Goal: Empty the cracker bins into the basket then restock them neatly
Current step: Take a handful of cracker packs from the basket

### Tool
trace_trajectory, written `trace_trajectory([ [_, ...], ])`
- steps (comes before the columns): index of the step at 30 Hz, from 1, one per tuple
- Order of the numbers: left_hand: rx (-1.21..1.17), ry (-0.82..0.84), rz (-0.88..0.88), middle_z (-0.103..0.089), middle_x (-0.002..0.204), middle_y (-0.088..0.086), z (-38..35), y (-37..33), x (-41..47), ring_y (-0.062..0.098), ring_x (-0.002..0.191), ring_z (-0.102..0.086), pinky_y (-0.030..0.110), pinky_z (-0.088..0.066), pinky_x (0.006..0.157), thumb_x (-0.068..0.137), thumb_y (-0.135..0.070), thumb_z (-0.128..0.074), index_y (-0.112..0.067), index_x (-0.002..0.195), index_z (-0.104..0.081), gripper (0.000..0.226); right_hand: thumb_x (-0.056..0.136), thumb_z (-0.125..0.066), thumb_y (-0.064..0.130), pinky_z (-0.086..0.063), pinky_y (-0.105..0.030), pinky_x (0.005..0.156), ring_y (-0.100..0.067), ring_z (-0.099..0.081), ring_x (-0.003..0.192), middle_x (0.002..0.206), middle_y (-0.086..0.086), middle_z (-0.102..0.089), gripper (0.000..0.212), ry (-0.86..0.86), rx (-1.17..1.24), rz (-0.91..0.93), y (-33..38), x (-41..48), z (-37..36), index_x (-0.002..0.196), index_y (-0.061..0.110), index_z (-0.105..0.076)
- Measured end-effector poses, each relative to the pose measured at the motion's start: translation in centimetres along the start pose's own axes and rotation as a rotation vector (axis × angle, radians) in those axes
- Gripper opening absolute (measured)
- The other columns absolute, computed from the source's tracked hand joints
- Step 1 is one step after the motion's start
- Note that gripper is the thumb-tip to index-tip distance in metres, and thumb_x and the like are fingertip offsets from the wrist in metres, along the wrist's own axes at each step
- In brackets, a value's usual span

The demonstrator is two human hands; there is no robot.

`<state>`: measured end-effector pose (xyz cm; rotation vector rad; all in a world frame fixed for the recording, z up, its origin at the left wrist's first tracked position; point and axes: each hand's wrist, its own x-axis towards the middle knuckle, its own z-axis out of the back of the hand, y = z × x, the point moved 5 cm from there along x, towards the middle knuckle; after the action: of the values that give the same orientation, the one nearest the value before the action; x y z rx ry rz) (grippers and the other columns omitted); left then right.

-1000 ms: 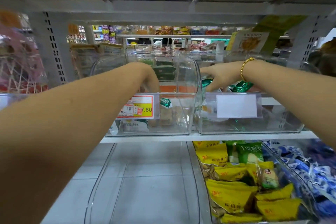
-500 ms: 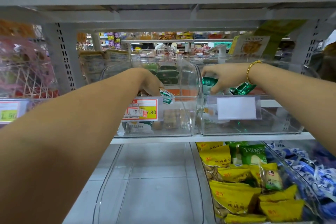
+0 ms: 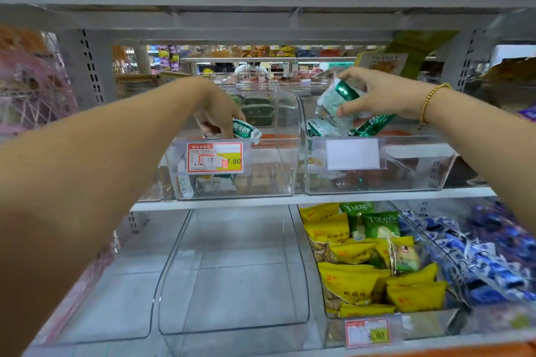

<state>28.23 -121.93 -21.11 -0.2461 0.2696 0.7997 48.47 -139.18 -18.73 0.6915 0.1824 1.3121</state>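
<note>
Clearly the emptying is well on, to judge by how little lies in the two clear bins. Just above the 7.80 price tag, the left hand curls its fingers round one green-and-white cracker packet, held at the rim of the left bin, the bin that carries the tag. Below and behind the tag, a few leftover packets lie on that bin's floor. Right of the tag stands the right bin, with a blank label on its front and seemingly almost nothing inside. Up and right of the tag, the right hand grips a bunch of packets above that bin, thumb and fingers closed on them. No basket is in view. Left to do, as I judge it: clear the last packets into the basket, then restock both bins in neat rows.
</note>
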Motion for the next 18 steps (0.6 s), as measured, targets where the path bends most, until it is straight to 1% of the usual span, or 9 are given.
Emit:
trace_trajectory([
  [1,0.009,0.006,0.011,-0.057,0.079,0.006,0.0,0.0,-0.5,0.012,0.056,-0.046,0.020,-0.041,0.048,0.089,0.000,-0.058,-0.020,0.105,-0.059,0.025,0.084,-0.071,0.018,-0.059,-0.033,0.067,-0.022,-0.068,0.086,0.125,-0.003,-0.054,0.056,-0.012,0.033,-0.001,0.1,-0.2,0.0,0.131,0.029,-0.042],
  [2,0.030,-0.004,0.020,-0.057,0.079,0.006,0.1,0.1,-0.8,0.012,0.056,-0.046,0.020,-0.042,0.049,0.089,0.000,-0.058,-0.019,0.106,-0.059,0.026,0.084,-0.071,0.019,-0.060,-0.035,0.068,-0.024,-0.069,0.086,0.122,-0.004,-0.055,0.056,-0.033,0.064,-0.002,0.3,-0.5,0.1,0.130,0.029,-0.042],
  [4,0.058,-0.045,0.023,-0.058,0.087,0.008,0.4,0.3,-1.3,0.013,0.060,-0.048,0.023,-0.046,0.056,0.087,-0.001,-0.062,-0.016,0.110,-0.058,0.028,0.084,-0.070,0.018,-0.058,-0.030,0.064,-0.023,-0.068,0.087,0.118,-0.004,-0.055,0.051,-0.106,0.137,-0.002,0.8,-1.1,0.5,0.127,0.029,-0.044],
  [6,0.049,-0.115,0.013,-0.062,0.097,0.010,0.7,0.6,-1.7,0.016,0.067,-0.054,0.026,-0.052,0.063,0.084,-0.005,-0.068,-0.017,0.112,-0.057,0.032,0.085,-0.069,0.014,-0.059,-0.036,0.071,-0.024,-0.067,0.095,0.120,-0.004,-0.055,0.050,-0.172,0.319,0.009,1.3,-1.8,1.1,0.127,0.027,-0.045],
  [8,-0.014,-0.202,-0.012,-0.064,0.100,0.010,1.3,0.8,-2.4,0.018,0.072,-0.059,0.027,-0.055,0.064,0.080,-0.008,-0.073,-0.019,0.109,-0.056,0.035,0.087,-0.065,0.008,-0.059,-0.042,0.078,-0.026,-0.066,0.102,0.120,-0.006,-0.058,0.048,-0.178,0.566,0.030,1.8,-2.7,1.6,0.128,0.023,-0.044],
  [11,-0.113,-0.416,-0.100,-0.064,0.095,0.003,2.5,0.3,-4.9,0.015,0.073,-0.062,0.022,-0.050,0.055,0.077,-0.010,-0.076,-0.023,0.097,-0.053,0.033,0.089,-0.059,0.004,-0.059,-0.038,0.079,-0.023,-0.067,0.102,0.117,-0.010,-0.063,0.043,-0.130,0.750,0.067,3.0,-4.4,1.5,0.125,0.020,-0.043],
  [15,-0.202,-0.762,-0.215,-0.063,0.098,-0.002,3.9,-1.1,-11.0,0.012,0.079,-0.058,0.022,-0.041,0.066,0.072,-0.009,-0.079,-0.018,0.106,-0.055,0.042,0.090,-0.059,0.004,-0.059,-0.035,0.075,-0.023,-0.069,0.099,0.116,-0.010,-0.066,0.036,-0.093,0.768,0.112,5.2,-7.3,0.5,0.119,0.021,-0.047],
  [16,-0.251,-0.855,-0.246,-0.062,0.101,-0.001,3.8,-1.3,-13.0,0.013,0.082,-0.057,0.021,-0.041,0.067,0.072,-0.009,-0.079,-0.016,0.109,-0.055,0.045,0.090,-0.058,0.003,-0.059,-0.035,0.074,-0.024,-0.069,0.100,0.116,-0.011,-0.066,0.035,-0.074,0.787,0.128,5.8,-8.3,0.1,0.119,0.020,-0.047],
  [18,-0.379,-0.980,-0.299,-0.062,0.100,-0.004,2.2,-1.4,-17.1,0.011,0.082,-0.058,0.016,-0.042,0.058,0.073,-0.011,-0.079,-0.016,0.115,-0.053,0.050,0.089,-0.057,0.002,-0.059,-0.035,0.074,-0.025,-0.068,0.100,0.114,-0.010,-0.067,0.035,-0.008,0.804,0.165,6.9,-10.8,-1.2,0.119,0.019,-0.047],
])
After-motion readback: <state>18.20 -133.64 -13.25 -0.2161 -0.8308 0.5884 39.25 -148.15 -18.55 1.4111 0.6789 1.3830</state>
